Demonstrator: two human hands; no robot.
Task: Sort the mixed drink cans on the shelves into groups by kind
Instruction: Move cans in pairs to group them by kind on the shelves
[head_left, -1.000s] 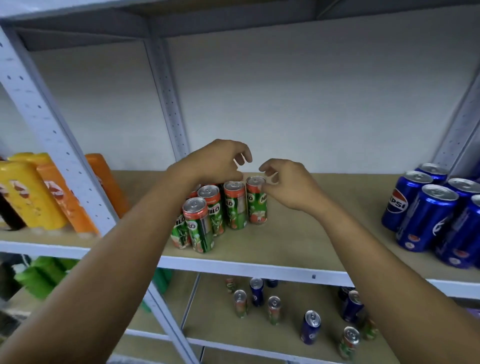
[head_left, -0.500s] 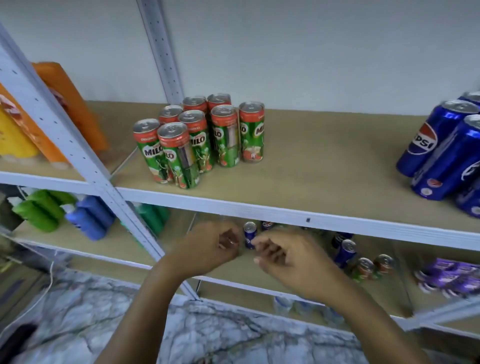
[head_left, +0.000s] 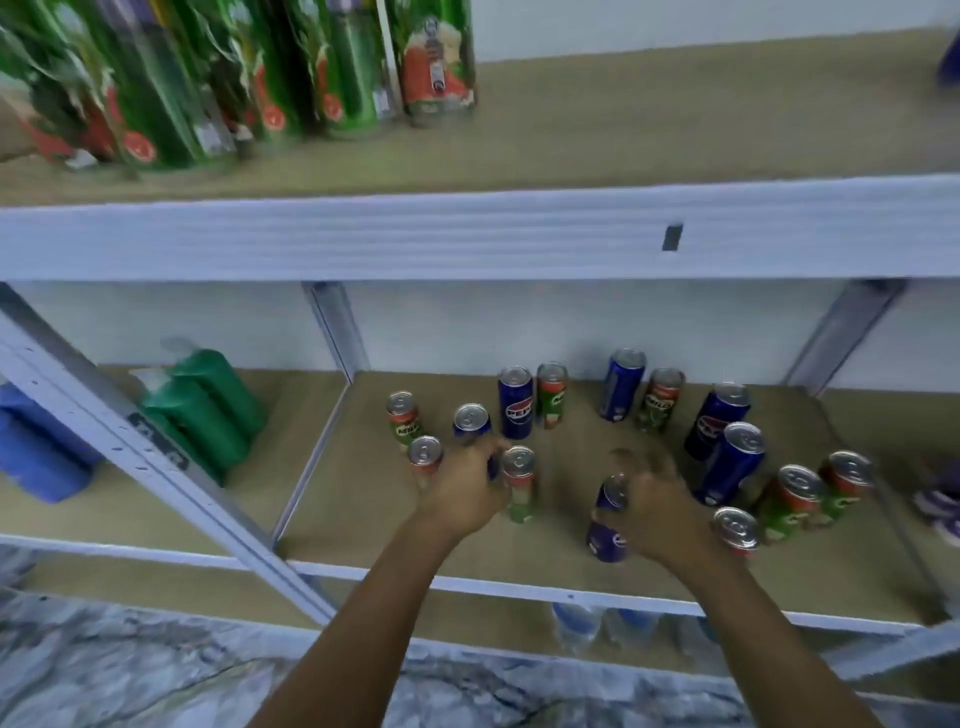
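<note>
Mixed cans stand on the lower shelf (head_left: 363, 499): blue Pepsi cans and green-and-red Milo cans. My left hand (head_left: 462, 488) curls round the lower part of a small blue Pepsi can (head_left: 471, 418), between one Milo can (head_left: 425, 451) on its left and another Milo can (head_left: 519, 486) on its right. My right hand (head_left: 652, 506) wraps a second blue Pepsi can (head_left: 609, 519) near the shelf's front edge. Further right stand a tall Pepsi can (head_left: 732, 462) and several Milo cans (head_left: 792, 496). A group of Milo cans (head_left: 358, 67) sits on the upper shelf (head_left: 623, 119), blurred.
The upper shelf's white front rail (head_left: 467, 234) hangs above my hands. A slanted grey upright (head_left: 156, 457) crosses at left, with green bottles (head_left: 208, 405) and a blue pack (head_left: 36, 457) behind it. Purple packets (head_left: 940, 504) lie at far right. Marble floor (head_left: 130, 670) lies below.
My view dropped from the upper shelf to the lower one. Both hands left the Milo group above, went down and forward into the lower shelf, and closed on blue cans.
</note>
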